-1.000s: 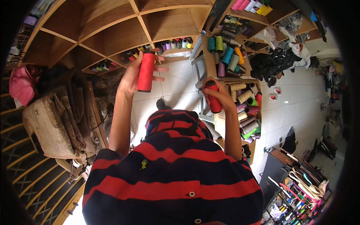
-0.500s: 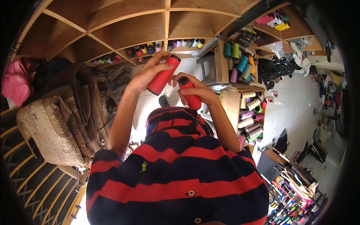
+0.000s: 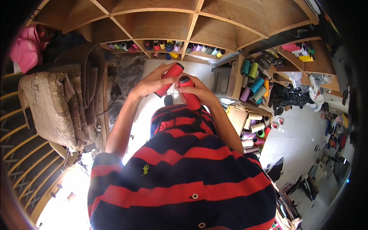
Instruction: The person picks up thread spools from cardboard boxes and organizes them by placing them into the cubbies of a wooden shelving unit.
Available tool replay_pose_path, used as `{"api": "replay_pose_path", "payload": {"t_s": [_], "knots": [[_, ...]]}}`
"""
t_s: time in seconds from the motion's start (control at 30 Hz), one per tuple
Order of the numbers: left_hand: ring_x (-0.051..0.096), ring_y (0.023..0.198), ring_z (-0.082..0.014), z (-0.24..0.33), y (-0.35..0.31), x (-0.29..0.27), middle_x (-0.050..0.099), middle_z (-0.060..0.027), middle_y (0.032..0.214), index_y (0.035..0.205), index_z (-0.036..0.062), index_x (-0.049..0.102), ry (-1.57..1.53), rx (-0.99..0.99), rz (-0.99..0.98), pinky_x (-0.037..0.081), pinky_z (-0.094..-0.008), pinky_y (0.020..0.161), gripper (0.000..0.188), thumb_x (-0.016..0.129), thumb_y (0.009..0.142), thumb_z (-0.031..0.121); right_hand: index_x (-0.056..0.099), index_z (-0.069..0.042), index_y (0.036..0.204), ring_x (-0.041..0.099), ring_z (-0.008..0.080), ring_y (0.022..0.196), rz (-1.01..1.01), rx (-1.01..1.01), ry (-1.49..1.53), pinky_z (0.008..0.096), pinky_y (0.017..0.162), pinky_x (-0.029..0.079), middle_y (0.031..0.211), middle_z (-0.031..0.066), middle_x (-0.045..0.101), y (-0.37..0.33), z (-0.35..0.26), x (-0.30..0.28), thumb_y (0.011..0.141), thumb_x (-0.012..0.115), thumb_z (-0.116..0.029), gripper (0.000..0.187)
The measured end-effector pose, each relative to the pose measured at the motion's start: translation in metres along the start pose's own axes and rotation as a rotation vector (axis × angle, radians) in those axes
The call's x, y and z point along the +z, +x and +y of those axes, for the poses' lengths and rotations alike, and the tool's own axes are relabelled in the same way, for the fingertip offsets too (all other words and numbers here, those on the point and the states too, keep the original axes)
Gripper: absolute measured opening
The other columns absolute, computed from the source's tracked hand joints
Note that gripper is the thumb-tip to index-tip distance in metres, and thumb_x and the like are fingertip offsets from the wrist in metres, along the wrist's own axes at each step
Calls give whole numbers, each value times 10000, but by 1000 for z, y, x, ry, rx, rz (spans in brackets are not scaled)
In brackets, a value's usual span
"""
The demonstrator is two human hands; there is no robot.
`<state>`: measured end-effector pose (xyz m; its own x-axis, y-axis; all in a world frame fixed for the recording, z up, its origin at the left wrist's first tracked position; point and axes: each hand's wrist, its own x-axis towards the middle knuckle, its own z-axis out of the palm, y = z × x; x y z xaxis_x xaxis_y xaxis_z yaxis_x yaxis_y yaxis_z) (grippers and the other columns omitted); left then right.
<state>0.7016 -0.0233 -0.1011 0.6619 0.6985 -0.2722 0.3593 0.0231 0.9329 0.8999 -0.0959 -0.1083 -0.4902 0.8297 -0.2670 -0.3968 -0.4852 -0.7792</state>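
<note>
My left hand (image 3: 151,82) is closed around a red thread spool (image 3: 171,76) with dark ends, which leans with its upper end to the right. In my right hand (image 3: 201,92) is a second red thread spool (image 3: 190,96), its dark top end with a center hole turned upward. Both spools are held in front of my body, close together, with the fingertips of my right hand near the left one. Part of each spool is hidden behind my fingers.
Ahead stands a wooden shelf (image 3: 195,17) with small colored spools (image 3: 165,46) along its lowest row. At right are boxes of thread spools (image 3: 255,92) and a cardboard box (image 3: 236,115). Folded brown sheeting (image 3: 51,103) hangs at left beside a yellow-barred gate (image 3: 28,161).
My hands have come closer together, and the left spool is a little lower. The view has shifted, so the shelf and the boxes of spools appear further right.
</note>
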Motion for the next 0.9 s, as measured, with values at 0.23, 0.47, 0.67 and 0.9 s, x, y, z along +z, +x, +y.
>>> {"api": "replay_pose_path", "payload": {"t_s": [0.23, 0.47, 0.67, 0.9], "knots": [[643, 833, -154, 36, 0, 13, 639, -131, 1037, 1359, -25, 477, -393, -87, 245, 536, -272, 625, 586, 693, 868, 210, 518, -2, 1061, 546, 134, 513, -73, 25, -16, 265, 475, 436, 779, 52, 534, -19, -19, -32, 831, 616, -168, 300], [598, 606, -108, 70, 16, 41, 625, -95, 862, 1234, -35, 549, -534, -145, 137, 490, -223, 525, 458, 633, 868, 227, 558, -2, 1091, 552, 127, 538, -154, 78, -26, 256, 511, 454, 729, 24, 530, -35, -18, -85, 829, 627, -157, 311], [601, 661, -104, 62, 42, 79, 567, -93, 973, 1125, 22, 462, -356, -58, -61, 498, -218, 494, 371, 646, 815, 110, 581, -22, 1001, 571, 128, 538, -71, -65, -274, 263, 508, 471, 702, 34, 561, -32, -51, -137, 811, 643, -123, 224], [606, 788, -132, 48, 81, 125, 589, -72, 999, 1262, 22, 506, -18, -185, 2, 490, -287, 644, 485, 699, 858, 210, 572, -43, 988, 559, 108, 560, -213, -93, -357, 247, 538, 461, 739, 27, 561, -71, -126, -136, 780, 663, -108, 236]]}}
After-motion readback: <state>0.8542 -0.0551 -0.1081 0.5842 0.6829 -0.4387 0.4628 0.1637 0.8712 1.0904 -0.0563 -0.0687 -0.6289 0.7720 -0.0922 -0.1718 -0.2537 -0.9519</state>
